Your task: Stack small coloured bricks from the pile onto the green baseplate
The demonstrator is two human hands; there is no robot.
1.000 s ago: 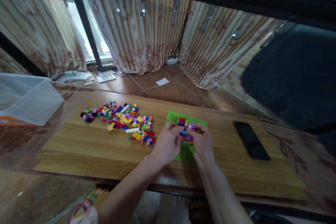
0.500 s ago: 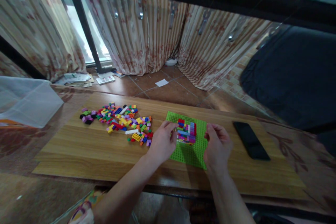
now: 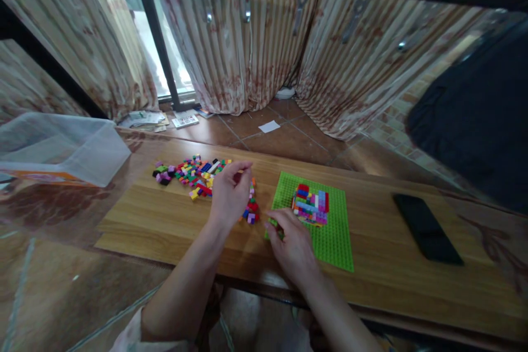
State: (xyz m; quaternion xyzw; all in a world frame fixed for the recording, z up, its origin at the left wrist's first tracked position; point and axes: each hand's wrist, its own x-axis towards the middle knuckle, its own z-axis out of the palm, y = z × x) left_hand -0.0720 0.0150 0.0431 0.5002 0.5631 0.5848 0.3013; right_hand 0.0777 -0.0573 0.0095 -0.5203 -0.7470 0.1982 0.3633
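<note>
My left hand is over the right part of a pile of small coloured bricks. Its thumb and forefinger come together at the tips; whatever may be between them is too small to make out. My right hand reaches across the left edge of a green baseplate, thumb and forefinger apart, no brick visible between them. On that baseplate, just beyond the right hand, sits a low block built of multicoloured bricks. Part of the pile is hidden behind my left hand.
A black phone lies right of the baseplate on the wooden board. A clear plastic bin stands at the far left. Curtains hang beyond the board, and papers lie on the floor.
My left hand has moved from the brick block leftward over the pile. My right hand has crossed from the baseplate's right side to its left edge, its fingers parting. The view has turned left.
</note>
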